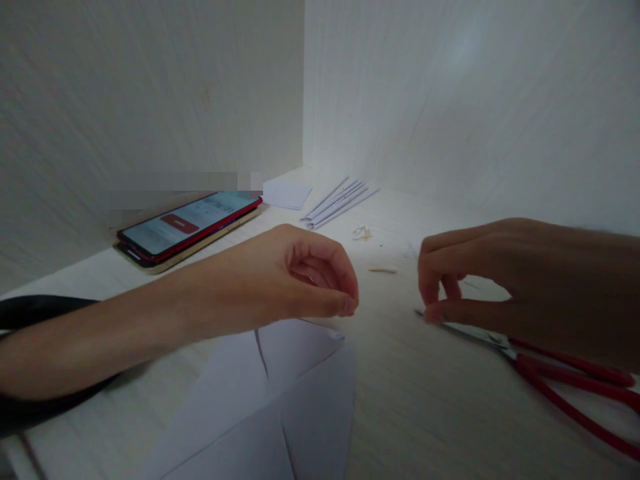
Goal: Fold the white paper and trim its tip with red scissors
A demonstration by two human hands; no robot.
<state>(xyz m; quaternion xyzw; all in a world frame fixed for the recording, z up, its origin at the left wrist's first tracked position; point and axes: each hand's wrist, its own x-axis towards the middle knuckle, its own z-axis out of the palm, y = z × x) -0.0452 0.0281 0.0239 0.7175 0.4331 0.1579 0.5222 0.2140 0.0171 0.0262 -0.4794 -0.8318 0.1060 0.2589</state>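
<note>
Left hand (287, 287), fingertips together, sits just beyond creased paper (315, 400); nearer right hand (487, 263), grip unclear, is at tips of scissors (501, 344), long axis running down-right.

Two pale walls (450, 100) enclose this indoor tabletop (400, 407).

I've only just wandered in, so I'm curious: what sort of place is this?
Probably a desk or worktable in a corner: pale walls meet behind it, and scissors and paper rolls lie on it.
</note>
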